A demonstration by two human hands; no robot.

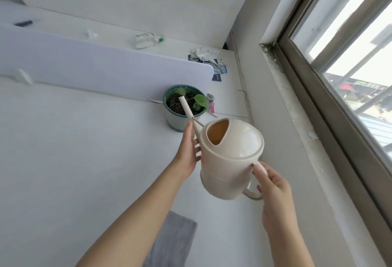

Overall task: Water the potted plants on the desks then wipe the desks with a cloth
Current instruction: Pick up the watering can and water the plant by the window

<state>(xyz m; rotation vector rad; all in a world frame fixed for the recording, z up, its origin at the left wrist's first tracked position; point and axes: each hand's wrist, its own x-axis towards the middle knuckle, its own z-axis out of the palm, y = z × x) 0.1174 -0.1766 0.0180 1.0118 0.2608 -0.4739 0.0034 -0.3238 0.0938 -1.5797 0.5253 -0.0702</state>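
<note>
A cream watering can (pixel 232 160) hangs over the white desk (pixel 74 150), tilted forward. Its long spout reaches over the dark soil of a small green-leaved plant in a green pot (pixel 182 107). My right hand (pixel 273 194) grips the can's handle. My left hand (pixel 188 152) rests against the can's side at the base of the spout, steadying it. A grey cloth (pixel 169 243) lies on the desk near its front edge, partly under my left forearm.
A pale partition panel (pixel 95 63) stands behind the pot. Beyond it lie crumpled paper, blue packets (pixel 212 61) and a tube (pixel 146 40). A pink wrapper (pixel 211 103) sits right of the pot. A wall and window (pixel 350 54) close the right side.
</note>
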